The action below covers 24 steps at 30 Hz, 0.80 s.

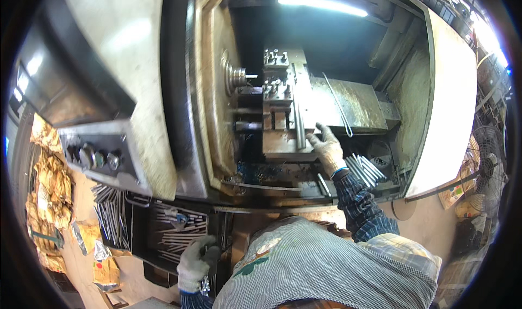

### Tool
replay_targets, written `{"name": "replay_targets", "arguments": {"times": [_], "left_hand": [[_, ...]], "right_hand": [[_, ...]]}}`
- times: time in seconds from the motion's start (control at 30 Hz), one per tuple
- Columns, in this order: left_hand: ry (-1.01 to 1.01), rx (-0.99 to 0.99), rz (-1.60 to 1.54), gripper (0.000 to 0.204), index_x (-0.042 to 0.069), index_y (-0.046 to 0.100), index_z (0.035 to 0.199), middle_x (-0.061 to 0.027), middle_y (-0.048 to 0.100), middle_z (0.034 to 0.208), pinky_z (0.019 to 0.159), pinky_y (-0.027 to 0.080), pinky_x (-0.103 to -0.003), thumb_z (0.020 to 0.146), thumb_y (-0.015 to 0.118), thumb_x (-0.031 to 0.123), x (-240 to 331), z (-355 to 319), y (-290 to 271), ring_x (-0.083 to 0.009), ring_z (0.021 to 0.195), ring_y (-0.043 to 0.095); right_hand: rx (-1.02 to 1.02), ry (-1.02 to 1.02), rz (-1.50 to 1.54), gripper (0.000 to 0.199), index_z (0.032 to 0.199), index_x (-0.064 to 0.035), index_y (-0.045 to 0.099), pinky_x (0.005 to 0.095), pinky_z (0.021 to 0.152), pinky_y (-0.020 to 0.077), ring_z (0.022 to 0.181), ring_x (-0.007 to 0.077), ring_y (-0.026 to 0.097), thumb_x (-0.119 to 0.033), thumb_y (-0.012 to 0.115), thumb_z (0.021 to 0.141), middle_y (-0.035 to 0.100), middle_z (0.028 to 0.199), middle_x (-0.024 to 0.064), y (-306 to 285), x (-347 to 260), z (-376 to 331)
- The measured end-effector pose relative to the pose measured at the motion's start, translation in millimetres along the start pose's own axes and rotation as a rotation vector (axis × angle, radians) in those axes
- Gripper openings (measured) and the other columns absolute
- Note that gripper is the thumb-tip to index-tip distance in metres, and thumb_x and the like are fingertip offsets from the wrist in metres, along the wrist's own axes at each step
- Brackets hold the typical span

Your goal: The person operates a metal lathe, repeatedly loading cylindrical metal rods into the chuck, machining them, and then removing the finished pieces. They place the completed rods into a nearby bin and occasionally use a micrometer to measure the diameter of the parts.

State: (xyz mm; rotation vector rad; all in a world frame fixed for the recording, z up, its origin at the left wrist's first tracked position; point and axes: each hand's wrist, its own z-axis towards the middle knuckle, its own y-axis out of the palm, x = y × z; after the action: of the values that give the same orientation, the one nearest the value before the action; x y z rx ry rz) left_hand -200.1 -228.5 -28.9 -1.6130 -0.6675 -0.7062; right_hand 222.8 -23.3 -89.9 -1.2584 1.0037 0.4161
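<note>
My right hand [329,152], in a pale work glove, is open over the front of the metal slide [283,146] inside a lathe. Its fingers are spread beside the near end of a long steel bar [299,113] that lies along the slide. My left hand [194,264], in a grey glove with dark fingers, hangs low at the near edge of a black tray [142,227] of metal rods [182,237]. Its fingers are loosely bent and apart, and I see nothing in them. Left of the slide, a small bright piece [251,76] sticks out of the chuck [236,77].
Tool posts with bolts [277,90] stand on the slide. A thin hooked rod [340,107] lies on the cover to its right. A bundle of rods [365,170] rests beside my right wrist, and a single short rod [324,185] nearby. A control panel [100,158] is at left, a fan [485,167] at right.
</note>
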Motion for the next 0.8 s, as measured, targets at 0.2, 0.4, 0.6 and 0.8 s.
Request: {"name": "replay_targets", "arguments": {"times": [0.2,0.4,0.6,0.8], "left_hand": [[0.689,-0.028,-0.037,0.034,0.003,0.066,0.119,-0.0127,0.07,0.117,0.095,0.057,-0.036,0.087,0.076,0.005,131.5,169.3,65.0,-0.0276,0.108,0.069],[0.86,-0.031,-0.352,0.041,0.008,0.063,0.127,-0.011,0.069,0.12,0.094,0.057,-0.031,0.088,0.071,-0.001,183.5,328.1,138.2,-0.0215,0.106,0.069],[0.41,0.177,0.249,0.033,0.016,0.069,0.115,-0.0128,0.068,0.117,0.103,0.048,-0.044,0.098,0.057,0.042,239.1,447.4,147.3,-0.0329,0.116,0.062],[-0.111,0.057,1.226,0.051,0.018,0.059,0.143,-0.0127,0.049,0.153,0.118,0.009,-0.07,0.097,0.053,0.039,195.4,545.6,129.0,-0.0467,0.145,0.032]], "right_hand": [[-0.326,0.017,0.399,0.073,0.153,0.0011,0.036,0.0346,0.106,0.0461,0.13,0.028,0.057,-0.02,0.072,0.093,0.053,0.148,0.0204,33.4,34.6,47.6],[-0.449,0.313,0.708,0.047,0.136,-0.0023,0.056,0.0245,0.053,0.0509,0.062,0.0109,0.063,-0.03,0.065,0.1,0.067,0.082,0.004,-1.1,14.5,65.6],[-0.446,0.247,0.988,0.024,0.123,-0.0035,0.06,0.0236,0.057,0.0501,0.067,0.0107,0.06,-0.015,0.06,0.102,0.065,0.088,0.0034,-33.1,35.6,46.0],[-0.067,0.158,0.773,0.029,0.103,-0.0019,0.068,0.0193,0.061,0.0425,0.07,0.0032,0.052,-0.027,0.076,0.094,0.061,0.079,-0.0049,-70.7,38.4,-6.8]]}}
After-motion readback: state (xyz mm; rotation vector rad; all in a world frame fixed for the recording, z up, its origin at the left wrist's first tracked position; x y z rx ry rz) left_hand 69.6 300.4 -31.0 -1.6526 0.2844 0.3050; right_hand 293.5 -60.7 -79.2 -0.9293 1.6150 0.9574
